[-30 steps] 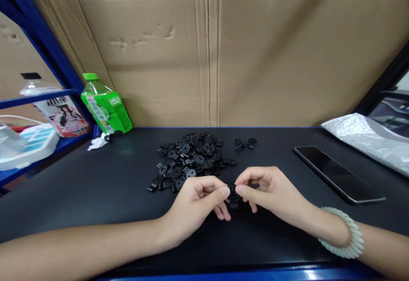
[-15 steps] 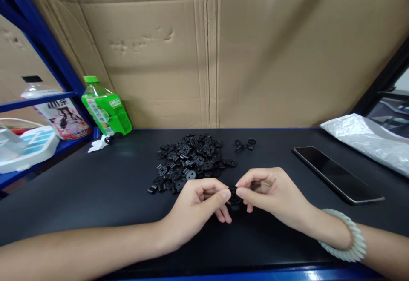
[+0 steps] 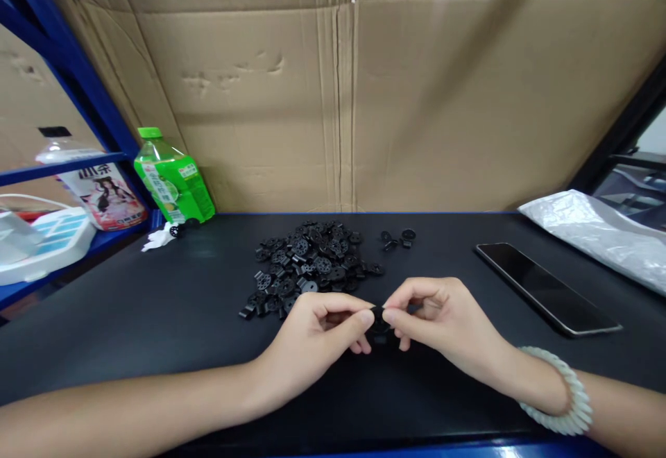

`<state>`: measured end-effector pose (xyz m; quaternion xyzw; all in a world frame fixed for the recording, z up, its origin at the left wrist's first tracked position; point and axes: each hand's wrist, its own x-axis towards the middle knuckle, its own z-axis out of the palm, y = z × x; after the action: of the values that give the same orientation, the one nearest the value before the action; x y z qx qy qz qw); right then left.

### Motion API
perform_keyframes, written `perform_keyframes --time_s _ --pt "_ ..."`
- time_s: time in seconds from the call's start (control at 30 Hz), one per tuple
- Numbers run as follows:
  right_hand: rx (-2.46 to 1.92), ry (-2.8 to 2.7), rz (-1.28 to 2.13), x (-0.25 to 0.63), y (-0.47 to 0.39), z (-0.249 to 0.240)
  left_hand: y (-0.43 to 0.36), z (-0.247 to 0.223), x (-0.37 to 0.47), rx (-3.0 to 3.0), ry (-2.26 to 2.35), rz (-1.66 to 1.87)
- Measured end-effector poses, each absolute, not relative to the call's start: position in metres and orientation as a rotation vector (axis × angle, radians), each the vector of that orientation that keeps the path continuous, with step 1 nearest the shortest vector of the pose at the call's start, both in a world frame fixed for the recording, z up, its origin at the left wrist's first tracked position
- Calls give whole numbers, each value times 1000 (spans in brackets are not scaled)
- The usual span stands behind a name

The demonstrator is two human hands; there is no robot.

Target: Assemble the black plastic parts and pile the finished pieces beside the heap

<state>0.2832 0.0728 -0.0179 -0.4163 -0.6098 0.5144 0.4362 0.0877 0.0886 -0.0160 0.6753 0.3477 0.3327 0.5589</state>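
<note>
Left: your left hand [image 3: 322, 333] pinches one edge of a black part [image 3: 379, 322] between thumb and forefinger.
Right: your right hand [image 3: 442, 316] pinches its opposite edge likewise.
Part: between your fingertips, on the near side of the pile [image 3: 312, 264]; you can't tell whether it touches the table [image 3: 130, 319].
Wrist: a pale bracelet [image 3: 571, 395] circles your right one.
Loose pieces: a few [image 3: 408, 234] right of the pile, apart from it.
Farther right: phone [image 3: 546, 290], then bag [image 3: 593, 232].
Far left: green bottle [image 3: 180, 187], tissue [image 3: 159, 237] near its base.
</note>
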Motion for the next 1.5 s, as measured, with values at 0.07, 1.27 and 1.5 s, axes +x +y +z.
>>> perform_keyframes --time_s 0.07,1.27,1.5 --pt "-1016 -1555 1259 284 75 -19 91 -12 86 1673 835 827" --pt "-1412 -1812 308 353 158 -32 80 -21 89 2122 765 501" --pt "-1269 -1568 510 338 137 -13 82 -20 91 1996 836 561"
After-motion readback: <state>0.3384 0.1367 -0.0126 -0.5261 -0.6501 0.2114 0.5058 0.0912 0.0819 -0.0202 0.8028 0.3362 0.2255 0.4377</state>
